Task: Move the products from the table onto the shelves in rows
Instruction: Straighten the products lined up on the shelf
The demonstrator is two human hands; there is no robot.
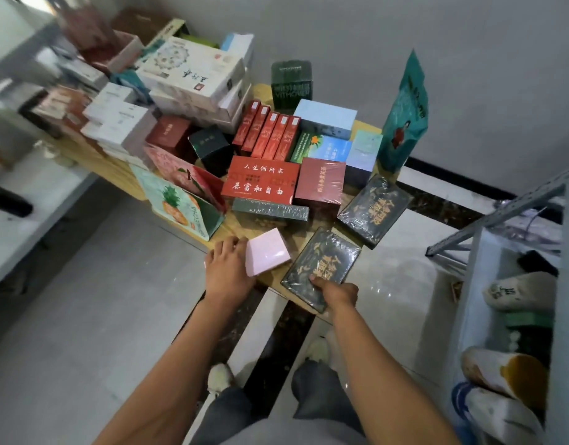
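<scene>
Dark box (321, 268) lengthwise toward wall

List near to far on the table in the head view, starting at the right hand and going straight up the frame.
right hand → dark box it grips → green flat box → big red box → row of slim red boxes → dark green VITHOVEN box

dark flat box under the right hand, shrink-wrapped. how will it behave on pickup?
The dark flat box looks rigid, so it probably won't flex. Its glossy film wrap glints, so it may be slippery under the right hand. Its near end overhangs the table edge, so pressing down there could tip it; gripping that free end seems easier.
</scene>
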